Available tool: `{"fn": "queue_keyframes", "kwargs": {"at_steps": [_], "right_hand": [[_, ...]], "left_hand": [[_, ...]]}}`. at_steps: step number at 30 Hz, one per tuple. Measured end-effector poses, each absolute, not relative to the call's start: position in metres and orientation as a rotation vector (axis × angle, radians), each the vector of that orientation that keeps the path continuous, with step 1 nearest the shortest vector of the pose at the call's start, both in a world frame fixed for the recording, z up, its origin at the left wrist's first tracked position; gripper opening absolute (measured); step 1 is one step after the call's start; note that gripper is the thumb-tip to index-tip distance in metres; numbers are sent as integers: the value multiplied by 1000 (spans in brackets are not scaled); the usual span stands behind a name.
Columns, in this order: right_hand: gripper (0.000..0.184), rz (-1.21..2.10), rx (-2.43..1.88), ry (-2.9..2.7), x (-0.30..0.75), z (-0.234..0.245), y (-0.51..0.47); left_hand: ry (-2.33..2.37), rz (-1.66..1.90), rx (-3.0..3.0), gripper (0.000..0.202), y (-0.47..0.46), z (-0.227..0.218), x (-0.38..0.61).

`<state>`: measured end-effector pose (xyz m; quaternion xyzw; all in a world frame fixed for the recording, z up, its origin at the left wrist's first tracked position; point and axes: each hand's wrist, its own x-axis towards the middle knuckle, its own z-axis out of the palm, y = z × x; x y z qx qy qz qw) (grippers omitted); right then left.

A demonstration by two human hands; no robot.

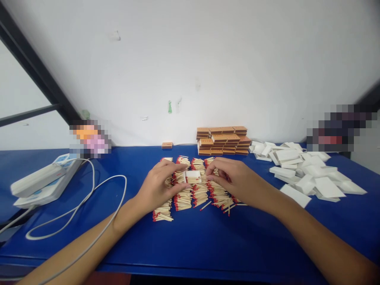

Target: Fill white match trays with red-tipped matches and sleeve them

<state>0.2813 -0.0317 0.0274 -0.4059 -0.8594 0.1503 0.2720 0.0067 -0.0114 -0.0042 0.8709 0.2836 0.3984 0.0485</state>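
My left hand grips a small white matchbox tray by its left end, between thumb and fingers. Some red-tipped matches lie inside the tray along its near side. Just right of the tray is my right hand, its fingers curled in a pinch over the matches; whatever it may hold is hidden. Beneath both hands, loose matches are laid in several rows running away from me, red heads mostly to the left. A few stray matches lie at the near end.
Orange-brown matchboxes are stacked against the wall, and a single matchbox lies left of them. Many white trays are heaped at the right. A power strip and a looping white cable occupy the left of the blue table.
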Motion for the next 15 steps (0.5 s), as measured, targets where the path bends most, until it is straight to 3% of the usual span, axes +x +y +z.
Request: {"fn": "queue_keyframes", "kwargs": {"at_steps": [15], "right_hand": [[15,261,-849,-2268,267,6,-33]], "left_hand": [[792,1246,2597,48,-22,-2,15]]}}
